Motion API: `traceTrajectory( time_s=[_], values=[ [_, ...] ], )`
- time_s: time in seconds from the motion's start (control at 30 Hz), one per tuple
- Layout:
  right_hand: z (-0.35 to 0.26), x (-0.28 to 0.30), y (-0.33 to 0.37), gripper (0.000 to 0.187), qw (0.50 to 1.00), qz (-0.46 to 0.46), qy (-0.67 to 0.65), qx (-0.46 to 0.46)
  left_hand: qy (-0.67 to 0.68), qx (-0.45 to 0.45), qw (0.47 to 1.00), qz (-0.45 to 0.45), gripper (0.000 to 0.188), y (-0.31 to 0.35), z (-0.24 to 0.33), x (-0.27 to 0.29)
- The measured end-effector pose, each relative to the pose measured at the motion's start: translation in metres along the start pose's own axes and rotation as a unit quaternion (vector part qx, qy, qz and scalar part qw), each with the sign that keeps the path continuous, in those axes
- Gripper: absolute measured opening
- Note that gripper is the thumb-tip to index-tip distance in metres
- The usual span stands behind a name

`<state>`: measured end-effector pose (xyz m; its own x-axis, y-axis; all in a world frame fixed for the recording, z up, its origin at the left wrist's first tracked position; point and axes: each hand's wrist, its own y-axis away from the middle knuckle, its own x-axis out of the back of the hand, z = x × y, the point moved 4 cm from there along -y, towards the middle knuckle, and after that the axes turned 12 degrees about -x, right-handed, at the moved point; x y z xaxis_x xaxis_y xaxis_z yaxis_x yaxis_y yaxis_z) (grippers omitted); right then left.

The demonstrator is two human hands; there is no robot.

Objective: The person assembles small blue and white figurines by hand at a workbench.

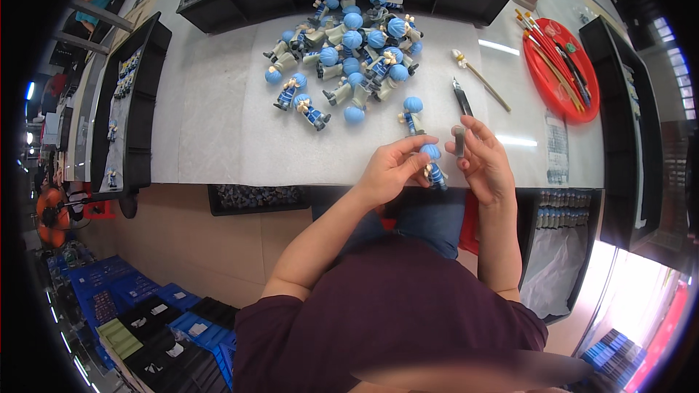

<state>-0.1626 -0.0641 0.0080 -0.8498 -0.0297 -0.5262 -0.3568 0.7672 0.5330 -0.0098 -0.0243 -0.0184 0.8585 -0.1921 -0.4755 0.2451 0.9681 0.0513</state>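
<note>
Between the thumb and fingers of my left hand (392, 169) is a small figurine (435, 172) with a blue ribbed head and blue-and-white body, held at the table's front edge. My right hand (489, 166), just to its right, pinches a small greyish block-like piece (459, 143), apart from the figurine; its exact kind is unclear. A single figurine (413, 107) lies just beyond my left hand. Farther back is a loose pile of similar figurines (352, 40). A dark craft knife (461, 99) lies beyond my right hand.
A stick with a whitish tip (483, 81) rests right of the knife. Brushes lie in a red oval tray (591, 87). Black bins stand at the back (342, 1), left (155, 65) and right (608, 65). Below the table are a bin (582, 247) and a box (218, 207).
</note>
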Motion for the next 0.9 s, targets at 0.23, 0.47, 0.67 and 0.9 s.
traceTrajectory(
  time_s=[0.23, 0.47, 0.67, 0.9],
  values=[
    [0.003, 0.000, -0.003, 0.035, 0.999, -0.037, 0.011, 0.030, 0.003, 0.007, 1.000, 0.007, 0.034, 0.000, 0.001, 0.000],
    [0.002, -0.006, 0.006, 0.030, 0.988, 0.002, 0.087, 0.131, -0.001, -0.035, 0.999, 0.003, 0.034, -0.002, 0.002, 0.000],
    [0.002, -0.010, 0.013, 0.026, 0.950, 0.037, 0.249, 0.184, 0.028, -0.046, 0.998, 0.012, 0.032, -0.004, 0.000, -0.001],
    [0.003, -0.013, 0.015, 0.018, 0.947, 0.041, 0.195, 0.250, 0.007, -0.053, 0.998, 0.029, 0.031, -0.004, -0.001, -0.002]
  ],
)
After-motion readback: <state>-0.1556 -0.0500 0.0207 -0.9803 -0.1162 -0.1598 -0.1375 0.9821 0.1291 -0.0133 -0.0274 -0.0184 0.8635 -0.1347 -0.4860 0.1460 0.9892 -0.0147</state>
